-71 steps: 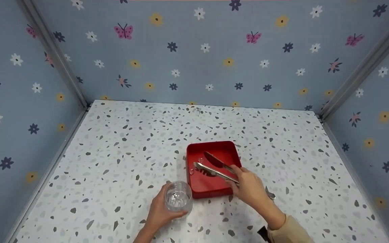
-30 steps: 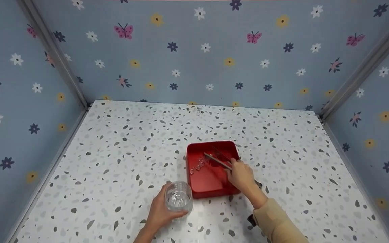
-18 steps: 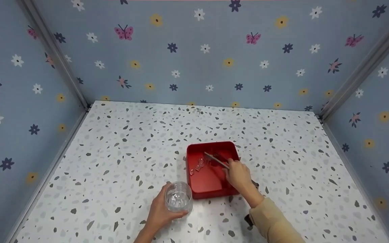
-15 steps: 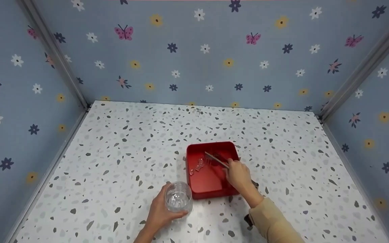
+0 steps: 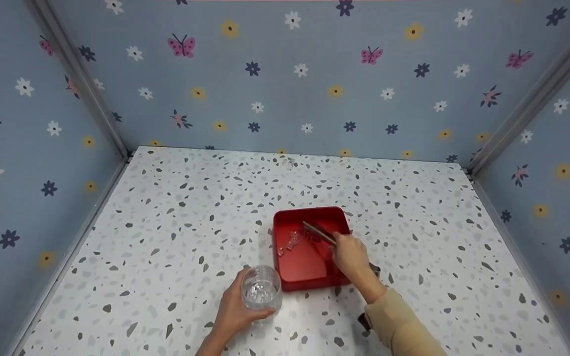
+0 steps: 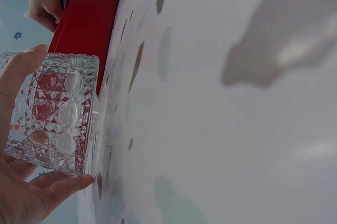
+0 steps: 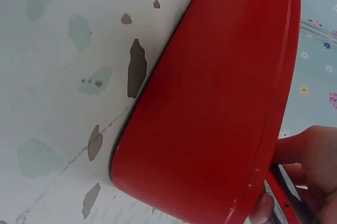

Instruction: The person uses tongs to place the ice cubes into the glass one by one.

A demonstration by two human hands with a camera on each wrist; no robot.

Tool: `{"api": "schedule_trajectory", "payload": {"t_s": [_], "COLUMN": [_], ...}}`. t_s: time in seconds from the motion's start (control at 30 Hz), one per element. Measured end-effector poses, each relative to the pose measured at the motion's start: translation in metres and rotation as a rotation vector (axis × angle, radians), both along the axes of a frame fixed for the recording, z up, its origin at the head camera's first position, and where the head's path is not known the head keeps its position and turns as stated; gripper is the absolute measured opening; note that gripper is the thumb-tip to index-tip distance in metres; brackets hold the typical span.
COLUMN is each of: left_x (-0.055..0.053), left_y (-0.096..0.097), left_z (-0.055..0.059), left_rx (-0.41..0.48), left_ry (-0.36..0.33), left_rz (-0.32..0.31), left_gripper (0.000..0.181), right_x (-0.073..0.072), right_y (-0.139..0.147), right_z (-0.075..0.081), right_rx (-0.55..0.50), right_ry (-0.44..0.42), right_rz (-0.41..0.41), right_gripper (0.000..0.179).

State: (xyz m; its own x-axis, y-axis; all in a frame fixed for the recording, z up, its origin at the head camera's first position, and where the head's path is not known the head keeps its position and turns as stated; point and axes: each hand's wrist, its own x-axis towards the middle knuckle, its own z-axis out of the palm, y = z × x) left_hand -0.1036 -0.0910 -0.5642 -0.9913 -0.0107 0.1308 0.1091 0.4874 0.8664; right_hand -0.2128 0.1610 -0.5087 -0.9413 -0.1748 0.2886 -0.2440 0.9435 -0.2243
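Observation:
My left hand (image 5: 233, 307) grips a clear drinking glass (image 5: 261, 291), which stands upright on the table just left of a red tray (image 5: 305, 285). In the left wrist view the glass (image 6: 58, 111) shows a cut diamond pattern, with fingers and thumb around its side. Metal tongs (image 5: 320, 234) are held in my right hand (image 5: 352, 254), their tips reaching down inside the tray near its far side. Several small clear cube-like pieces (image 5: 292, 241) lie in a line along the tray's left part. The right wrist view has the tray's wall (image 7: 200, 103) hiding the tong tips.
The speckled white table (image 5: 191, 222) spreads around the tray. Flower-patterned blue panels (image 5: 285, 74) close it in at the back and both sides, with grey metal posts (image 5: 82, 74) at the corners.
My right hand has moved left and away from me, lowering the tongs into the tray; their arms have drawn together. Lately the tips shifted slightly right. The left hand and glass stay put.

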Motion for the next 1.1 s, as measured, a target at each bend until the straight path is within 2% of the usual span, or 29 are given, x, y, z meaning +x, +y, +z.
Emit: {"api": "schedule_trajectory", "payload": {"t_s": [0.37, 0.5, 0.83, 1.1], "left_x": [0.000, -0.001, -0.001, 0.000], "left_y": [0.000, 0.000, 0.000, 0.000], "left_z": [-0.001, 0.000, 0.000, 0.001], "left_rx": [-0.006, -0.019, -0.029, -0.008], "left_ry": [0.029, 0.015, -0.010, 0.014], "left_rz": [-0.008, -0.005, 0.005, -0.004], "left_gripper": [0.106, 0.107, 0.109, 0.107], "right_x": [-0.001, -0.001, 0.003, 0.008], "right_y": [0.002, 0.002, 0.006, 0.011], "right_z": [-0.002, -0.002, 0.003, 0.009], "right_rx": [-0.001, -0.002, -0.043, -0.073], "right_ry": [-0.006, -0.019, -0.061, -0.058], "right_rz": [0.000, 0.000, -0.002, -0.005], "right_gripper": [0.005, 0.004, 0.014, 0.016]}}
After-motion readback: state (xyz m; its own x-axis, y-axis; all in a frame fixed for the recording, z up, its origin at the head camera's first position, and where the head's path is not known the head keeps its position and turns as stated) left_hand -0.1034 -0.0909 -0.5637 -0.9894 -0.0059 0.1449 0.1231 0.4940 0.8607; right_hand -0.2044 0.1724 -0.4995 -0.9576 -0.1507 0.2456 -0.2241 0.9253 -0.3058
